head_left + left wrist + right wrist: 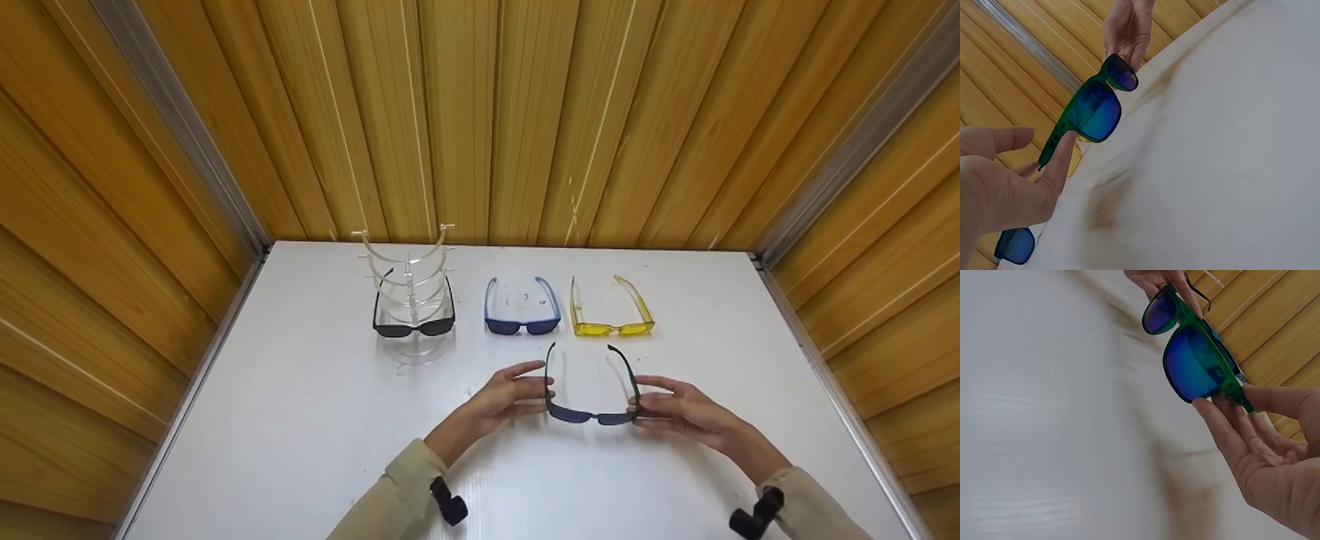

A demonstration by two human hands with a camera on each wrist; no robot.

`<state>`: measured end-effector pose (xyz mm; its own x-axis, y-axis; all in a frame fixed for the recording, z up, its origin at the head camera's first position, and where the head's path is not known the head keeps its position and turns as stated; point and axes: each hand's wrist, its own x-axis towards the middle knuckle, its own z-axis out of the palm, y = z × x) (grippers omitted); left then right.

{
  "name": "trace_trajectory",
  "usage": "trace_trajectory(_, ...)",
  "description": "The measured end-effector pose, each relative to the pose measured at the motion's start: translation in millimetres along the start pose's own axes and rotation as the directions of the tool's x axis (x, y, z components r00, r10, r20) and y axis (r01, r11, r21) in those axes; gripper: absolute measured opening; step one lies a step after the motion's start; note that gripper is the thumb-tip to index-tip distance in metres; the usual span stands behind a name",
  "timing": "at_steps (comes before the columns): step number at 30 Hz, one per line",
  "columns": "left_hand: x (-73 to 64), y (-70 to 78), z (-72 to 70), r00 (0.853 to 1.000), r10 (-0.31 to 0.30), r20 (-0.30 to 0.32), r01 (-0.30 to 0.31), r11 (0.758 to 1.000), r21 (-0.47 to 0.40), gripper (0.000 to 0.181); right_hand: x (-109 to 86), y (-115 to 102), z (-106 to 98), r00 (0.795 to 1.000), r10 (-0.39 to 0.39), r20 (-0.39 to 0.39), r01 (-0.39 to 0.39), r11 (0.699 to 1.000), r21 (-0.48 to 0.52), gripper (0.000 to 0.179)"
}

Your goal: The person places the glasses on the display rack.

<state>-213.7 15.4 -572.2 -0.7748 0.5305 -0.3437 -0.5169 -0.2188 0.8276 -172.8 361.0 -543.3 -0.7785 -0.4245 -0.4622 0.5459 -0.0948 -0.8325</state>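
Sunglasses with a green frame (570, 415) hang above the white table (300, 420), right of centre on the near side, lens front turned toward the near edge and both open temples reaching toward the far wall (457, 112); the long axis of the front runs left to right. The left hand (502, 394) pinches the frame by its left hinge, and the right hand (686, 411) grips the matching corner on the right between thumb and fingers. Farther back at left, a clear tiered stand (409, 279) bears a black pair (437, 328) low down, its lenses also facing near. To the right of the stand, a blue pair (523, 327) and a yellow pair (598, 330) lie side by side on the table, temples pointing far.
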Motion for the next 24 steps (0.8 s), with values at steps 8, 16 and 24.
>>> trace_trajectory(8, -13.5, 6.3, -11.2, 1.000, 0.009, 0.018, -0.010, 1.000, 0.015, 0.061, 1.6, 1, 20, 1.000, -0.010, 0.017, 0.010, 1.000, 0.014, 0.058)
trace_trajectory(16, -25.9, 10.8, -21.3, 0.999, 0.029, 0.021, -0.030, 0.999, 0.036, 0.064, 5.5, -2, 38, 0.999, -0.005, -0.043, 0.004, 1.000, -0.010, 0.069)
trace_trajectory(24, -39.7, 16.4, -35.7, 0.998, 0.059, 0.014, -0.059, 0.997, 0.047, 0.066, 18.4, -2, 56, 0.997, -0.015, -0.080, 0.014, 1.000, -0.007, 0.070)
